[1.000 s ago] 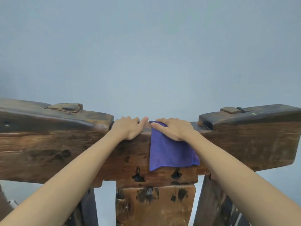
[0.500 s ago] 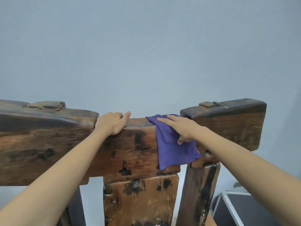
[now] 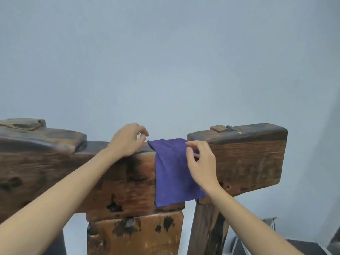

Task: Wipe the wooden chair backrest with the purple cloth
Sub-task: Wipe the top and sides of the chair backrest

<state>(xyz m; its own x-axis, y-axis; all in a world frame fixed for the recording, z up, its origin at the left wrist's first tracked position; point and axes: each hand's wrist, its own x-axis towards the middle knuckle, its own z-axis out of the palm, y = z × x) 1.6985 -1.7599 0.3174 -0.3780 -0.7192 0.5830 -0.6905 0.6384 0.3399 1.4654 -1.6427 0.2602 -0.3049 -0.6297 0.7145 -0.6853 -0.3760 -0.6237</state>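
Rough dark-stained wooden backrest (image 3: 244, 162); matt purple cloth (image 3: 171, 172)

We see our left hand (image 3: 128, 139) and right hand (image 3: 201, 162) bare, without gloves, rings or watches; both forearms behind them are unsleeved.

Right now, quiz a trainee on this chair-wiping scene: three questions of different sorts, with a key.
1. True or false: the purple cloth lies flat on the floor.
2. Which hand pinches the cloth's edge? A) left hand B) right hand
3. Fill in: the cloth hangs over the top edge of the wooden chair ____.

Key:
1. False; it is draped over the backrest, hanging down its front face.
2. B; the left hand sits at the top edge beside the cloth with fingers curled, holding nothing.
3. backrest
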